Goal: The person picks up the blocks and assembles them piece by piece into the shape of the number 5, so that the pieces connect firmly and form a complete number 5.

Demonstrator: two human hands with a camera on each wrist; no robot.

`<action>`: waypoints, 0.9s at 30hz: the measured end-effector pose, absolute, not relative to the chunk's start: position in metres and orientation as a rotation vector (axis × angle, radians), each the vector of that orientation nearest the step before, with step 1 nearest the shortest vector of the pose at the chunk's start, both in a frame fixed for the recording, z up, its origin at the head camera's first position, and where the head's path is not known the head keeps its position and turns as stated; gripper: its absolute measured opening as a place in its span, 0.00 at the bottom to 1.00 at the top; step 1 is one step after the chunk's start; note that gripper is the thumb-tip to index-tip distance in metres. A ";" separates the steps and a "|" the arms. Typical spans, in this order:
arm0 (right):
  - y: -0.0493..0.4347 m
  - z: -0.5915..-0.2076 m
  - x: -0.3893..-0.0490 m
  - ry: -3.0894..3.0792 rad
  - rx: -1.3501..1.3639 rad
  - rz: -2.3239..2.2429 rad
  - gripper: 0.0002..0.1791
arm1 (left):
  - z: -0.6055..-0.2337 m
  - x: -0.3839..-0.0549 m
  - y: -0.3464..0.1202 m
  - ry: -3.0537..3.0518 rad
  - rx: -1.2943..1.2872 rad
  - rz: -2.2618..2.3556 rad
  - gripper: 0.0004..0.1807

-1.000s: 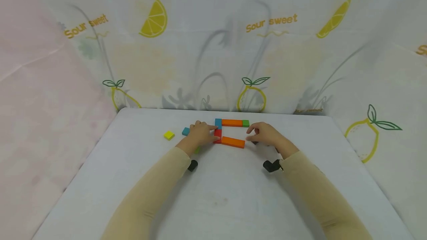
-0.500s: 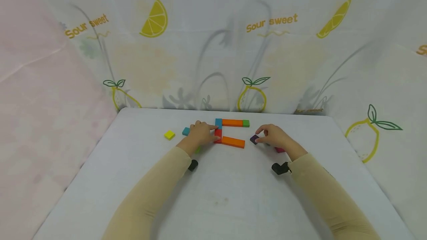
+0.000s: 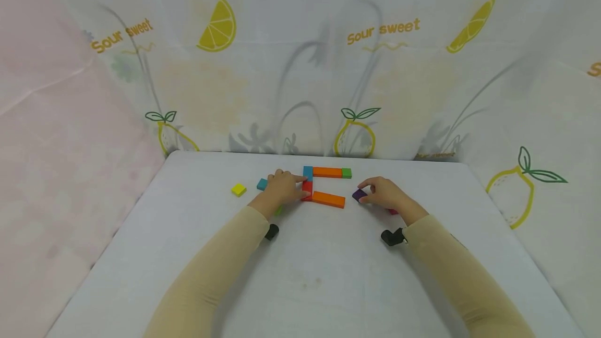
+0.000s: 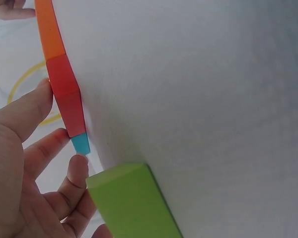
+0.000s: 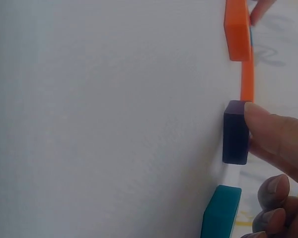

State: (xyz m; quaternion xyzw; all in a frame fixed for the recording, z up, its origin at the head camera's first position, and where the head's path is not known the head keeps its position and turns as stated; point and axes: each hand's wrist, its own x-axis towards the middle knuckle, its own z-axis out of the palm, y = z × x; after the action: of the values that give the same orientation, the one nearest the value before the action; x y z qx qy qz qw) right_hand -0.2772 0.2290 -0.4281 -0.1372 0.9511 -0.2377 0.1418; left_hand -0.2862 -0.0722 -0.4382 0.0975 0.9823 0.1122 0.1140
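Observation:
My left hand (image 3: 283,189) touches the left side of a red block (image 3: 307,189) and a blue block (image 3: 307,172), its thumb and index finger spread along them. From these blocks two orange blocks run rightward: an upper orange block (image 3: 327,172) capped by a small green block (image 3: 346,173), and a lower, slightly slanted orange block (image 3: 328,200). To the right of that lower one, my right hand (image 3: 386,193) pinches a dark purple block (image 5: 236,134) between thumb and index finger. A gap separates the purple block from the orange one.
A yellow block (image 3: 238,190) and a partly covered blue block (image 3: 261,184) lie left of my left hand. A light green block (image 4: 131,201) lies below it. Under my right hand are a teal block (image 5: 221,212) and a pinkish-red block (image 3: 393,212). A printed cloth hangs behind the table.
My right hand has moved right, away from the lower orange block's end, and now grips the purple block. The left hand and the joined blocks look unmoved.

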 end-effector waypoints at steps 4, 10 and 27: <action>0.228 -0.429 -0.277 2.744 -0.377 -0.685 0.24 | -0.438 -0.286 -0.072 2.877 0.283 0.331 0.34; 0.226 -0.427 -0.275 2.742 -0.372 -0.711 0.23 | -0.439 -0.288 -0.072 2.874 0.271 0.334 0.34; 0.224 -0.424 -0.269 2.759 -0.395 -0.689 0.22 | -0.440 -0.289 -0.072 2.860 0.259 0.341 0.34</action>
State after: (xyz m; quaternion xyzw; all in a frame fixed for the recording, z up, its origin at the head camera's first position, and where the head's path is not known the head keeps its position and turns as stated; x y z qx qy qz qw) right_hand -0.2694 0.2242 -0.4242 -0.1362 0.9522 -0.2379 0.1347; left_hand -0.2886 -0.0718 -0.4398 0.0887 0.9813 0.1171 0.1245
